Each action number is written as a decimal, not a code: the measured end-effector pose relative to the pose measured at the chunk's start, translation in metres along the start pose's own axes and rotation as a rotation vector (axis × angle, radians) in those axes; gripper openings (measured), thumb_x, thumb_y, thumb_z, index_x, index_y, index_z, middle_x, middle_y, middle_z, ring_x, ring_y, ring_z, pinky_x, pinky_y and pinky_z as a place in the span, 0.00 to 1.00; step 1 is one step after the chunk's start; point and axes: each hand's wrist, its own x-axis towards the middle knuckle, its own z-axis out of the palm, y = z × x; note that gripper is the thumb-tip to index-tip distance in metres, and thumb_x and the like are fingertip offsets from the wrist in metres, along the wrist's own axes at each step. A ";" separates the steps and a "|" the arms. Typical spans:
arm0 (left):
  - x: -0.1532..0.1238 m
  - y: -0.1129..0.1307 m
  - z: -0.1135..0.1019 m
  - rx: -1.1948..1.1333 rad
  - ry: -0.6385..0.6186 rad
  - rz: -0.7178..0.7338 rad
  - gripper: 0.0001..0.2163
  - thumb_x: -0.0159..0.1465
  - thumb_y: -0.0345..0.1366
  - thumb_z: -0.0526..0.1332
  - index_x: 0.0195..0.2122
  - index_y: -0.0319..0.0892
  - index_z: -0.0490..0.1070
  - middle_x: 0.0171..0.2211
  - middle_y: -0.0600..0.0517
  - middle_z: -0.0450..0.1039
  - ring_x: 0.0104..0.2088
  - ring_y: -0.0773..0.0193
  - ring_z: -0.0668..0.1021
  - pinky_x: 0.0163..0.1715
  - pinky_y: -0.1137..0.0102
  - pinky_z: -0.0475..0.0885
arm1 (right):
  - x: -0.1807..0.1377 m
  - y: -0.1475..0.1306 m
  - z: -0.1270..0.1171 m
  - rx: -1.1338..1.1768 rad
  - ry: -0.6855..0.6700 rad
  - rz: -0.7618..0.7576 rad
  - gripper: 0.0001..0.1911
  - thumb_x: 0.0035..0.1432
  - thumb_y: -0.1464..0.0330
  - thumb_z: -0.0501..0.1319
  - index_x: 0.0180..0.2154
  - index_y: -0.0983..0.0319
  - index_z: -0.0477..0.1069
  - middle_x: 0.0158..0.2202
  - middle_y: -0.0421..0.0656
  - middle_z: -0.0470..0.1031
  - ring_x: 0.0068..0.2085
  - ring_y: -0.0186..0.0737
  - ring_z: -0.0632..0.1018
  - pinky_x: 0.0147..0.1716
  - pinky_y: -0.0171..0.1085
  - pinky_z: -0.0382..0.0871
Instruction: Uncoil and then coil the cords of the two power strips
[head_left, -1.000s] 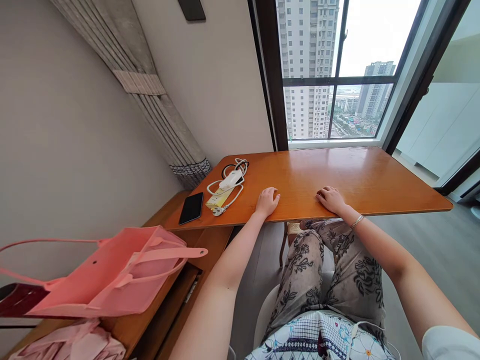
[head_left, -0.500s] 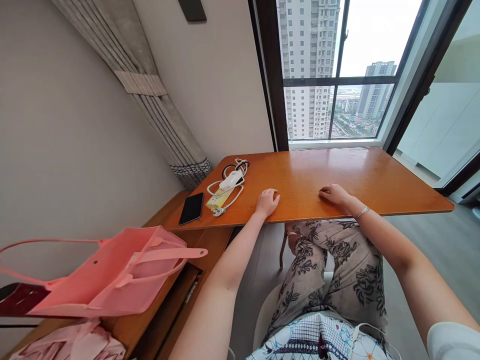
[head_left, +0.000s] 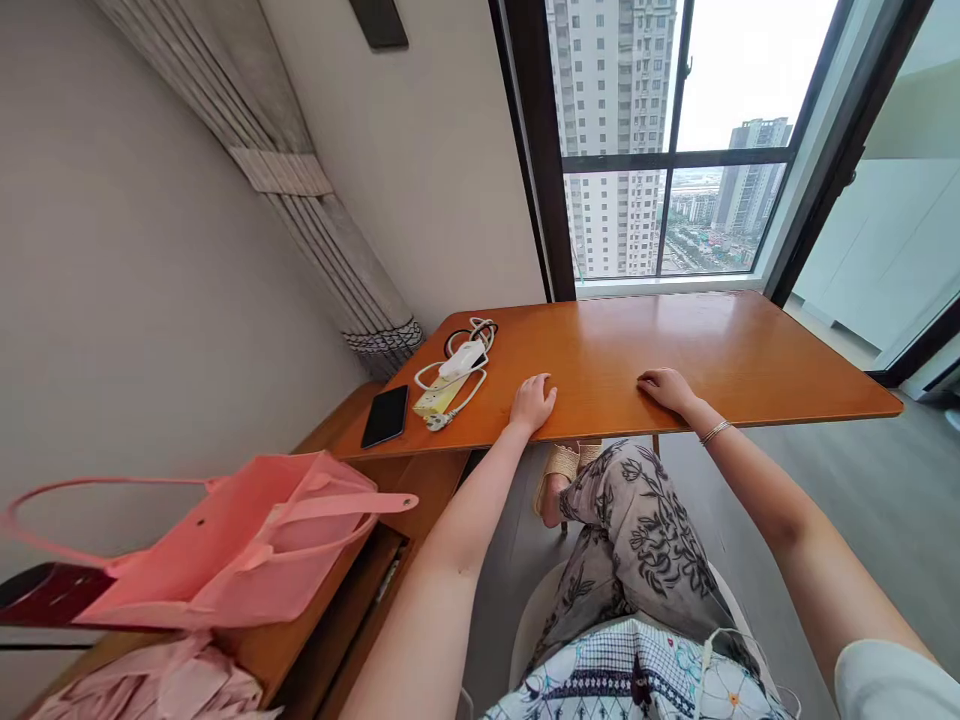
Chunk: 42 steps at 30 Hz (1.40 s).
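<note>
At the near edge, the patterned top (head_left: 592, 680) meets the floral trousers (head_left: 652, 520). Leg posture is the main change: half a second ago the knees stood apart; now the legs are crossed, and woven sandals (head_left: 562, 462) show below the table edge. At near left, the open pink tote bag (head_left: 262, 590) rests above a crumpled pink cloth (head_left: 150, 690), unchanged.

Next out is the orange-brown wooden tabletop (head_left: 600, 350), the thing both hands touch; it extends from in front of the person toward the window. The left hand (head_left: 534, 402) lies on its near part, fingers loosely bent and apart from any object. The right hand (head_left: 666, 390), bracelet (head_left: 715, 432) at the wrist, lies well apart from it, fingers curled; the palm side is hidden, so whether the fingers are closed cannot be told. Neither hand has shifted appreciably over the last half second, so handling has not advanced.

On the tabletop, left of the left hand, are the black smartphone (head_left: 385, 416) and, just beside it, the yellow power strip (head_left: 435, 402) with its white cable (head_left: 471, 398). Beyond stand the tied curtain (head_left: 300, 240) and the dark-framed window (head_left: 615, 163).
</note>
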 end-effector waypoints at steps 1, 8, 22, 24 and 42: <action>0.000 0.000 0.001 0.001 0.006 -0.001 0.17 0.68 0.36 0.55 0.55 0.37 0.69 0.55 0.39 0.75 0.57 0.50 0.75 0.60 0.58 0.68 | 0.000 0.000 0.001 0.002 0.001 0.005 0.14 0.66 0.64 0.58 0.47 0.58 0.81 0.48 0.43 0.83 0.50 0.42 0.80 0.52 0.35 0.70; 0.001 -0.002 0.003 0.004 0.035 0.008 0.15 0.68 0.35 0.55 0.54 0.38 0.70 0.53 0.40 0.76 0.55 0.51 0.76 0.59 0.58 0.69 | 0.003 0.001 0.005 -0.023 0.031 0.010 0.13 0.66 0.64 0.59 0.46 0.58 0.81 0.47 0.44 0.83 0.50 0.43 0.80 0.51 0.36 0.70; 0.000 0.000 0.002 -0.010 0.032 -0.021 0.14 0.68 0.36 0.55 0.52 0.37 0.72 0.51 0.39 0.77 0.53 0.50 0.77 0.57 0.57 0.70 | -0.004 0.006 0.013 -0.091 0.116 -0.005 0.17 0.67 0.63 0.57 0.50 0.62 0.79 0.56 0.48 0.77 0.62 0.46 0.71 0.66 0.43 0.57; 0.000 -0.001 0.002 -0.021 0.038 -0.025 0.14 0.68 0.36 0.55 0.51 0.38 0.72 0.49 0.40 0.78 0.52 0.51 0.78 0.56 0.57 0.71 | -0.004 0.003 0.012 -0.117 0.095 -0.038 0.15 0.67 0.64 0.57 0.48 0.61 0.79 0.54 0.47 0.78 0.58 0.44 0.74 0.65 0.42 0.59; 0.001 0.000 -0.001 -0.062 0.004 -0.071 0.11 0.68 0.35 0.54 0.45 0.40 0.74 0.46 0.41 0.79 0.49 0.53 0.79 0.53 0.60 0.72 | -0.008 -0.002 0.009 -0.163 0.052 0.003 0.17 0.68 0.63 0.56 0.51 0.60 0.78 0.57 0.48 0.76 0.59 0.44 0.74 0.59 0.40 0.64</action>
